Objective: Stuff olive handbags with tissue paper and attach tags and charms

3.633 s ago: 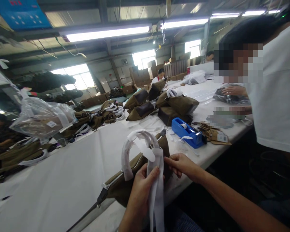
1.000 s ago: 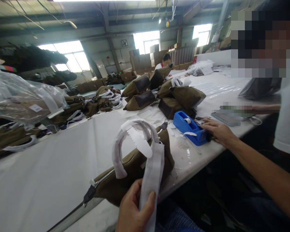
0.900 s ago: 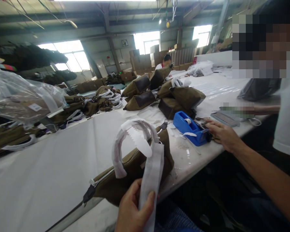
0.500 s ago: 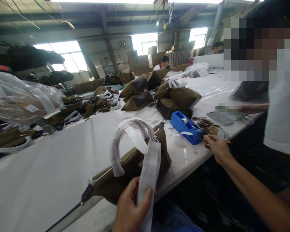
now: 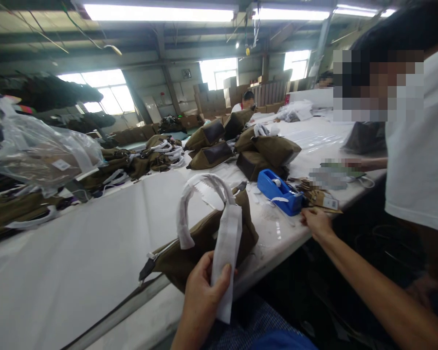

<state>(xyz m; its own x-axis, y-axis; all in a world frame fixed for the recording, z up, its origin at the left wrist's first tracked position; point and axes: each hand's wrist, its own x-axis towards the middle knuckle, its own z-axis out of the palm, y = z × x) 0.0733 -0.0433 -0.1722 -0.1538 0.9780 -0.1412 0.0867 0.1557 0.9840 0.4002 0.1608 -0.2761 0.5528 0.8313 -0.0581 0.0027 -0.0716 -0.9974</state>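
An olive-brown handbag (image 5: 200,233) with a zip along its top lies at the table's front edge. One handle (image 5: 184,214) arches up, wrapped in white. My left hand (image 5: 206,296) pinches a white paper strip (image 5: 228,243) between thumb and fingers, in front of the bag. Beyond my right hand (image 5: 318,223) stands a blue tape dispenser (image 5: 279,189), its cutting end towards the hand. The fingertips of that hand are pressed together at the table edge; whatever is between them is too small to make out.
Several tags (image 5: 319,198) lie right of the dispenser. More olive bags (image 5: 277,148) are piled behind it. At left are a clear plastic bag (image 5: 40,150) and more bags. On the right stands a person in a white shirt (image 5: 419,160), one hand over the table.
My right hand has drawn slightly back towards me, beside the dispenser. My left hand still grips the paper strip. The view has tilted up a little, and the person at right leans further in.
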